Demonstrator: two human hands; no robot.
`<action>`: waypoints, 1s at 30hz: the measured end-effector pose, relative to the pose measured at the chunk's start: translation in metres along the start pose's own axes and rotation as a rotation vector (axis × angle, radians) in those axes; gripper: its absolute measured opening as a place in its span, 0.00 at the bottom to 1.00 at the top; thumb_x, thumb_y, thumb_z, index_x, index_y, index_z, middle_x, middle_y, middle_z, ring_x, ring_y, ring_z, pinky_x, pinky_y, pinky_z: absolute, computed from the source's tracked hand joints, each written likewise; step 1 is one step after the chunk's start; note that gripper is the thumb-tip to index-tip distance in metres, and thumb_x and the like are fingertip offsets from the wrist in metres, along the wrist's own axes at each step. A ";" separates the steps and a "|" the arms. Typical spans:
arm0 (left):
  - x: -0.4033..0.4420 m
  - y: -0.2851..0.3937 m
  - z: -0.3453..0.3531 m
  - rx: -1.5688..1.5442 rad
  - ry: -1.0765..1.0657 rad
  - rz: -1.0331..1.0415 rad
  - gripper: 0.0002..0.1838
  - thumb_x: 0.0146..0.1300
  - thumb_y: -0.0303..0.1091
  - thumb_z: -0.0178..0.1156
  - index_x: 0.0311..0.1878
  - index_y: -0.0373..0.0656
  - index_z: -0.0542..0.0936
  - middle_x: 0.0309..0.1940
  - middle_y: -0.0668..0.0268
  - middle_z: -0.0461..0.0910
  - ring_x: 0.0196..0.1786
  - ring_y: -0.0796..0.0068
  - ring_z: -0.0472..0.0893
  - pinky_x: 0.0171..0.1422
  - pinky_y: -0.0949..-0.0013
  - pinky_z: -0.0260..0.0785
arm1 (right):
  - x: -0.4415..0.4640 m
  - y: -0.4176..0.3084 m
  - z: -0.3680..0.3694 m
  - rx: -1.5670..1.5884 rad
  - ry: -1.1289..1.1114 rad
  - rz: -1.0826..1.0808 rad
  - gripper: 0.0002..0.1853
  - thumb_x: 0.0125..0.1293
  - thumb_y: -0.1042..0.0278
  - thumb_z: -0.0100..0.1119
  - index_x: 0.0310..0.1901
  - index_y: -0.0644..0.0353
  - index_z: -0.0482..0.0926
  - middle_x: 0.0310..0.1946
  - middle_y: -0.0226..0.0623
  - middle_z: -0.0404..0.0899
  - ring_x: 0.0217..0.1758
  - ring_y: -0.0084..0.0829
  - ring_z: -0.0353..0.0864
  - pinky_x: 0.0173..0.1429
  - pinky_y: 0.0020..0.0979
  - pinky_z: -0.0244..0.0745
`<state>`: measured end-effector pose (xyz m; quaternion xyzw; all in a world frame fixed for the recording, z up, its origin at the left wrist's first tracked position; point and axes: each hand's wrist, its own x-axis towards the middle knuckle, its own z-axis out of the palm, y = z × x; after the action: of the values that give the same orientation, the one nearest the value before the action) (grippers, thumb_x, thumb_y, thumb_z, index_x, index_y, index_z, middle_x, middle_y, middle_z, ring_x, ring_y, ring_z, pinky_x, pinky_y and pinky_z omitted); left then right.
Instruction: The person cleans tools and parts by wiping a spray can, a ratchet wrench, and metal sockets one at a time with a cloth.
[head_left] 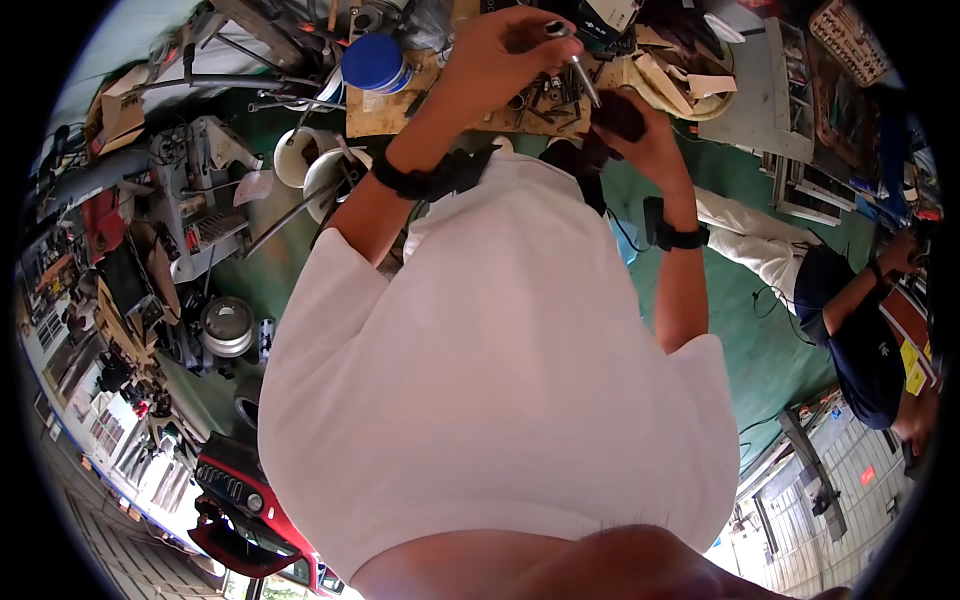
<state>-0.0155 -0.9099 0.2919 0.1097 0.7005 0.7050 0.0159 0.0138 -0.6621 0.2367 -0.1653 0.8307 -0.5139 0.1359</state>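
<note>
My left hand [490, 60] is closed, its fingers pinched around a slim shiny metal tool [584, 80] with a darker rounded top end. The tool slants down to the right, and its lower tip reaches a dark reddish-brown lump [620, 116]. My right hand [652, 145] is closed around that lump; whether it is a rag or a part, I cannot make out. Both hands are above the near edge of a wooden workbench [375, 118]. Small metal parts [552, 95] lie scattered on the bench below them.
A blue-lidded tub [376, 63] stands on the bench to the left. A round tray [715, 88] of cardboard scraps is at the right. White buckets [293, 157] and a metal wheel rim [228, 326] are on the left. A co-worker [850, 320] is at the far right.
</note>
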 end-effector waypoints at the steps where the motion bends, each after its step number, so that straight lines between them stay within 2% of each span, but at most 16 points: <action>1: 0.000 -0.004 -0.004 -0.138 0.004 -0.083 0.16 0.60 0.35 0.68 0.47 0.36 0.80 0.29 0.66 0.82 0.30 0.82 0.80 0.33 0.78 0.72 | -0.003 0.004 -0.002 0.024 0.003 0.032 0.26 0.56 0.74 0.70 0.57 0.64 0.73 0.47 0.34 0.81 0.49 0.24 0.79 0.58 0.27 0.73; 2: -0.001 -0.006 -0.007 -0.276 0.009 -0.168 0.13 0.62 0.30 0.65 0.48 0.36 0.79 0.30 0.65 0.81 0.31 0.82 0.79 0.31 0.78 0.71 | -0.005 0.007 -0.003 0.050 0.003 0.066 0.25 0.56 0.74 0.70 0.56 0.65 0.73 0.45 0.34 0.81 0.48 0.25 0.80 0.57 0.27 0.73; 3: -0.001 0.006 -0.010 -0.275 0.019 -0.168 0.13 0.62 0.30 0.65 0.48 0.36 0.79 0.30 0.65 0.81 0.31 0.82 0.79 0.31 0.78 0.71 | -0.005 0.003 -0.003 0.049 -0.006 0.063 0.25 0.56 0.74 0.70 0.56 0.65 0.73 0.45 0.34 0.81 0.48 0.25 0.80 0.57 0.27 0.73; 5: -0.002 0.039 -0.011 0.003 0.026 -0.426 0.14 0.63 0.34 0.65 0.47 0.35 0.79 0.28 0.66 0.80 0.28 0.83 0.78 0.30 0.78 0.70 | -0.006 -0.014 -0.004 0.191 0.218 0.010 0.26 0.56 0.73 0.70 0.57 0.64 0.73 0.47 0.35 0.81 0.49 0.24 0.79 0.57 0.27 0.73; 6: -0.001 0.030 -0.009 0.004 0.026 -0.424 0.14 0.63 0.34 0.65 0.47 0.35 0.79 0.28 0.66 0.80 0.28 0.83 0.78 0.30 0.78 0.70 | -0.001 -0.023 -0.003 0.201 0.273 -0.060 0.27 0.56 0.73 0.70 0.58 0.64 0.73 0.47 0.36 0.81 0.50 0.24 0.79 0.55 0.27 0.74; 8: 0.002 0.004 -0.001 0.100 -0.015 -0.161 0.15 0.63 0.39 0.64 0.45 0.35 0.79 0.25 0.67 0.80 0.25 0.84 0.76 0.29 0.79 0.69 | 0.013 -0.051 -0.001 0.197 0.264 -0.099 0.27 0.56 0.72 0.70 0.58 0.62 0.73 0.48 0.36 0.81 0.50 0.24 0.79 0.55 0.27 0.75; 11: -0.003 0.015 0.018 0.039 0.028 -0.159 0.15 0.62 0.38 0.65 0.44 0.36 0.80 0.25 0.67 0.80 0.23 0.83 0.76 0.28 0.79 0.70 | 0.024 -0.058 0.018 0.245 0.234 -0.131 0.28 0.55 0.71 0.72 0.58 0.58 0.73 0.46 0.35 0.82 0.48 0.24 0.80 0.53 0.27 0.76; 12: -0.003 0.013 0.017 0.039 0.029 -0.158 0.15 0.62 0.38 0.65 0.44 0.36 0.80 0.25 0.67 0.80 0.23 0.83 0.76 0.28 0.79 0.70 | 0.024 -0.054 0.021 0.177 0.211 -0.125 0.28 0.55 0.72 0.71 0.58 0.61 0.73 0.48 0.36 0.80 0.49 0.25 0.79 0.55 0.27 0.74; 14: -0.004 0.008 0.012 0.118 0.085 -0.076 0.21 0.55 0.42 0.71 0.45 0.36 0.82 0.27 0.66 0.83 0.28 0.81 0.81 0.34 0.78 0.73 | 0.022 -0.041 0.020 0.070 0.157 -0.112 0.27 0.55 0.73 0.71 0.56 0.63 0.72 0.48 0.36 0.80 0.50 0.25 0.78 0.57 0.28 0.73; 15: -0.004 0.007 0.010 0.117 0.088 -0.073 0.21 0.55 0.42 0.71 0.45 0.36 0.82 0.27 0.66 0.83 0.28 0.81 0.81 0.34 0.78 0.73 | 0.016 -0.026 0.017 0.067 0.155 -0.115 0.27 0.55 0.73 0.71 0.56 0.63 0.72 0.48 0.36 0.80 0.50 0.25 0.78 0.57 0.28 0.73; 17: -0.002 0.006 0.004 -0.122 0.229 -0.259 0.14 0.62 0.38 0.66 0.43 0.36 0.80 0.26 0.66 0.80 0.25 0.83 0.78 0.29 0.79 0.71 | 0.004 0.008 0.010 -0.133 0.102 -0.041 0.27 0.55 0.72 0.71 0.56 0.64 0.73 0.47 0.37 0.80 0.50 0.26 0.79 0.57 0.29 0.73; 21: -0.002 0.016 -0.013 -0.170 0.201 -0.184 0.14 0.62 0.37 0.66 0.44 0.37 0.80 0.27 0.66 0.81 0.26 0.81 0.79 0.30 0.78 0.73 | -0.020 0.022 0.004 -0.071 0.153 0.094 0.27 0.53 0.70 0.73 0.55 0.61 0.74 0.45 0.40 0.82 0.47 0.28 0.81 0.55 0.30 0.75; 24: 0.001 0.015 -0.009 0.003 0.100 -0.173 0.16 0.61 0.38 0.67 0.47 0.37 0.80 0.25 0.67 0.80 0.25 0.81 0.79 0.30 0.78 0.73 | -0.018 0.000 -0.001 0.103 0.279 0.149 0.28 0.53 0.70 0.73 0.56 0.62 0.73 0.49 0.42 0.80 0.50 0.29 0.80 0.56 0.30 0.74; 26: -0.002 0.000 0.007 0.042 0.152 -0.162 0.22 0.55 0.44 0.72 0.45 0.36 0.82 0.26 0.65 0.83 0.29 0.81 0.81 0.34 0.77 0.73 | -0.010 -0.019 0.000 0.208 0.312 -0.031 0.31 0.54 0.71 0.72 0.59 0.61 0.69 0.50 0.42 0.78 0.51 0.30 0.79 0.56 0.30 0.74; 29: -0.002 -0.014 0.027 0.036 0.086 -0.140 0.22 0.55 0.44 0.71 0.43 0.35 0.82 0.25 0.65 0.83 0.28 0.81 0.81 0.34 0.77 0.73 | -0.001 -0.056 0.008 0.309 0.281 -0.055 0.34 0.53 0.71 0.73 0.60 0.59 0.65 0.49 0.41 0.77 0.52 0.29 0.78 0.54 0.29 0.75; 30: -0.002 -0.013 0.031 0.037 0.079 -0.139 0.22 0.55 0.44 0.71 0.43 0.35 0.82 0.25 0.65 0.83 0.28 0.81 0.81 0.34 0.77 0.73 | 0.006 -0.054 0.011 0.186 0.267 -0.146 0.35 0.52 0.72 0.73 0.59 0.58 0.63 0.44 0.40 0.78 0.48 0.29 0.79 0.49 0.29 0.77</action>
<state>-0.0099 -0.8795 0.2788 0.0331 0.7194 0.6930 0.0351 0.0202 -0.6966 0.2803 -0.1423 0.7759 -0.6146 0.0016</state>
